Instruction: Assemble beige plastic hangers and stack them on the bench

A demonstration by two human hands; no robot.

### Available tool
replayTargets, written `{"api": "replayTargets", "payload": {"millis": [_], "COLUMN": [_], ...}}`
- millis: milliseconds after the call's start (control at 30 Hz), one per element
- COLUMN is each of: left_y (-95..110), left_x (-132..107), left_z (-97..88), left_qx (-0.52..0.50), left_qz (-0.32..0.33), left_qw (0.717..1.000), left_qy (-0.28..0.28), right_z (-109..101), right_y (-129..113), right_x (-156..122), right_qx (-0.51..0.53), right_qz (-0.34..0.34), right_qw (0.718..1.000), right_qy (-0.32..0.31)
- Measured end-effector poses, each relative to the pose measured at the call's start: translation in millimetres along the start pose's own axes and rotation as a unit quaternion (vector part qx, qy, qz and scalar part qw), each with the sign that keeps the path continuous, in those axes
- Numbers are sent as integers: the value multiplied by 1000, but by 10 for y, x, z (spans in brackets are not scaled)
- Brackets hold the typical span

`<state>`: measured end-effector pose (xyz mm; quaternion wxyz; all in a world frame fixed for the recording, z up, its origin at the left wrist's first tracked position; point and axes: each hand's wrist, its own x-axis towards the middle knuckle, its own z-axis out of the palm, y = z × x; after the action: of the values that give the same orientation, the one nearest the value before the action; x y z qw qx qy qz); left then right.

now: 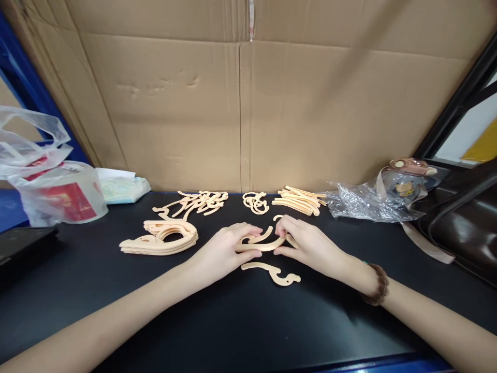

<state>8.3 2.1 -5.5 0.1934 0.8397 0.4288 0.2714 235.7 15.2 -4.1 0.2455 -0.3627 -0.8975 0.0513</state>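
Both hands are closed on a curved beige hanger piece (pixel 261 246) above the black table. My left hand (pixel 227 243) pinches its left end between thumb and fingers. At its right end, my right hand (pixel 305 239) grips with thumb and bent fingers, partly hiding the joint there. Another curved arm (pixel 264 235) shows just behind the held piece; whether they are joined I cannot tell. A hook tip (pixel 278 218) sticks out beside my right fingers. A loose hanger arm (pixel 277 272) with a curled end lies just in front of my hands.
Left of my hands sits a stack of folded hangers (pixel 163 244). Behind lie piles of hanger arms (pixel 205 201), hooks (pixel 255 202) and straight bars (pixel 298 201). Crumpled clear plastic (pixel 361 203), a bottle (pixel 406 184) and a dark bag (pixel 462 217) stand right; a bagged tub (pixel 70 194) stands left.
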Motion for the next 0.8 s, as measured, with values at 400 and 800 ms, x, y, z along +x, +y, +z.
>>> {"api": "replayTargets", "payload": {"millis": [400, 800], "left_y": [-44, -113], "left_x": [17, 14], "left_z": [-136, -195], "left_qx": [62, 153], "left_qz": [29, 106], "left_qw": [995, 980], "left_qy": [-72, -73], "right_z": [-55, -8], "right_y": [130, 106], "right_x": [0, -18], "right_qx": [-7, 69], "right_qz": [66, 38], "right_qw": [998, 994], "right_qy": [-10, -75]}}
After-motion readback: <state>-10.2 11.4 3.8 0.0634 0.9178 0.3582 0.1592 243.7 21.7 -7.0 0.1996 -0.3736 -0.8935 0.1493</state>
